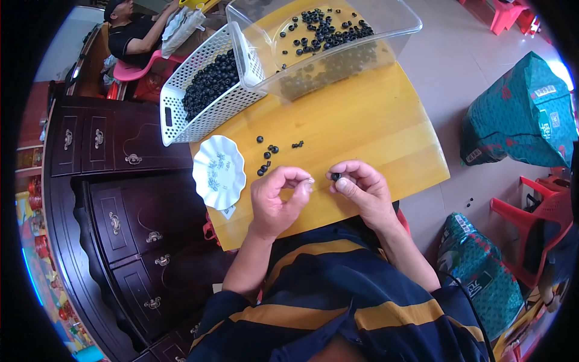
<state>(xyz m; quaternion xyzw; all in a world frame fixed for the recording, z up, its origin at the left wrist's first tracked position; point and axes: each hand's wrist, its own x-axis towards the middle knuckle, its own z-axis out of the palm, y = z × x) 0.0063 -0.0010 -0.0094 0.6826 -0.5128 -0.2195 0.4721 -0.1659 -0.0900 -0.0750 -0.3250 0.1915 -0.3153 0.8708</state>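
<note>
- The right hand point(360, 192) pinches a small black ring point(335, 177) between thumb and fingers, just above the near edge of the wooden table point(368, 127).
- The left hand point(274, 196) is pinched too, close beside; what it holds I cannot tell.
- The ring looks very light, smooth and easy to drop; best gripped by its rim.
- It is round, so no long axis shows; which way its hole faces I cannot tell.

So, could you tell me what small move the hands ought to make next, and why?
Probably bring the two hands together. The right hand pinches a small black ring at its fingertips, and the left hand is pinched shut just beside it, its contents too small to tell. Only a narrow gap separates them above the wooden table.
</note>
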